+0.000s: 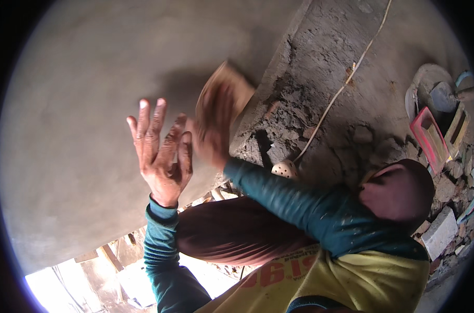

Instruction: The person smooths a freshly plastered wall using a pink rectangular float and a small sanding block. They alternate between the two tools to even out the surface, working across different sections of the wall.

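Observation:
My left hand [164, 156] is raised in front of the smooth grey plastered wall [91, 130], its fingers spread and nothing in them. Beside it, my right hand [214, 130] is on a tan, board-like plastering float [241, 89] near the plaster's right edge. Motion smears this hand and float, and the fingers cover much of the board. How the fingers wrap around it is hard to make out. A dark shadow lies on the plaster to the left of the float.
Rough, crumbly mortar [310, 68] borders the plaster on the right, with a pale cable [330, 104] running over it. Bricks and rubble [439, 232], a pink-red frame [428, 136] and round pans [441, 96] lie at the right. One perforated clog [284, 168] shows below my right hand.

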`<state>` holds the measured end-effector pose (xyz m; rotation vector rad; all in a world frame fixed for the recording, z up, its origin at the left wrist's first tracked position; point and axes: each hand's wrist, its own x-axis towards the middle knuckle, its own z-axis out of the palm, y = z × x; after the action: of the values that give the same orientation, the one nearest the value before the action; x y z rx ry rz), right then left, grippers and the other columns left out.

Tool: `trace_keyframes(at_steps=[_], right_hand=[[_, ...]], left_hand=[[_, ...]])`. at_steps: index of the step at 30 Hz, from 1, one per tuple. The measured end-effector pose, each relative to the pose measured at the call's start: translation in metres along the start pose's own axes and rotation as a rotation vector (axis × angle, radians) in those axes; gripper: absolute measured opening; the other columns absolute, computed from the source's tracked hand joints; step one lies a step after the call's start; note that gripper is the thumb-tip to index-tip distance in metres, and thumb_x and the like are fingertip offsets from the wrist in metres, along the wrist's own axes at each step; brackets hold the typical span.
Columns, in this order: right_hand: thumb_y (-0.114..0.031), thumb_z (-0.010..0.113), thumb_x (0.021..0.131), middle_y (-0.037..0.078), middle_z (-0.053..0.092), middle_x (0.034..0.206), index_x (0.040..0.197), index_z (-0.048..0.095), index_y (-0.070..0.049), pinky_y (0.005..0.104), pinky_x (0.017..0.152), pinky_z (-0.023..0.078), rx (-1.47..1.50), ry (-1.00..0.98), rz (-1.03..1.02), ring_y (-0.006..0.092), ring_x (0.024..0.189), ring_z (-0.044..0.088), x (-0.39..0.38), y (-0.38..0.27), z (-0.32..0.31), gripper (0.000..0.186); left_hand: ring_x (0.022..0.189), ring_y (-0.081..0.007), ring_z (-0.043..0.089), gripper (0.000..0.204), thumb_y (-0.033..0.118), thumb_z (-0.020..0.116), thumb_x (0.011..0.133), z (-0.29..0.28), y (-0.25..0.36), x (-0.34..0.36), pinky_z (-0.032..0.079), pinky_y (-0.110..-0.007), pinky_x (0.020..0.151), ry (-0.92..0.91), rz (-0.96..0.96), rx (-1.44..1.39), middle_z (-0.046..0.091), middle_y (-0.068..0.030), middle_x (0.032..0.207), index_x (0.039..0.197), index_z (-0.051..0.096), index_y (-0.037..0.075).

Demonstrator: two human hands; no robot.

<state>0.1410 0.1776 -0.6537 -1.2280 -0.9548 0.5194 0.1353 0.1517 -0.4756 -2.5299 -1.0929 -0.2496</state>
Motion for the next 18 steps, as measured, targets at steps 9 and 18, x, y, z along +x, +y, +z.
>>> trace_keyframes(at_steps=[9,18], right_hand=[[-0.044,0.066,0.102,0.038,0.011,0.173,0.171,0.022,-0.003,0.0690,0.129,0.014,0.103,0.006,0.295,0.0590,0.160,0.010,0.004,0.035,-0.013,0.091],[-0.032,0.060,0.109,0.040,-0.003,0.173,0.169,0.022,0.002,0.0743,0.127,0.011,-0.021,-0.091,0.096,0.0636,0.159,-0.002,-0.049,0.062,0.001,0.078]], left_hand=[[0.154,-0.0396,0.047,0.025,0.008,0.071,0.095,-0.025,0.002,-0.015,0.026,-0.065,0.129,-0.023,-0.070,0.046,0.067,-0.0107,0.150,0.117,0.083,0.010],[0.154,-0.0383,0.046,0.023,0.015,0.075,0.095,-0.022,0.000,-0.018,0.028,-0.063,0.130,-0.077,-0.041,0.021,0.066,-0.0114,0.150,0.116,0.083,0.010]])
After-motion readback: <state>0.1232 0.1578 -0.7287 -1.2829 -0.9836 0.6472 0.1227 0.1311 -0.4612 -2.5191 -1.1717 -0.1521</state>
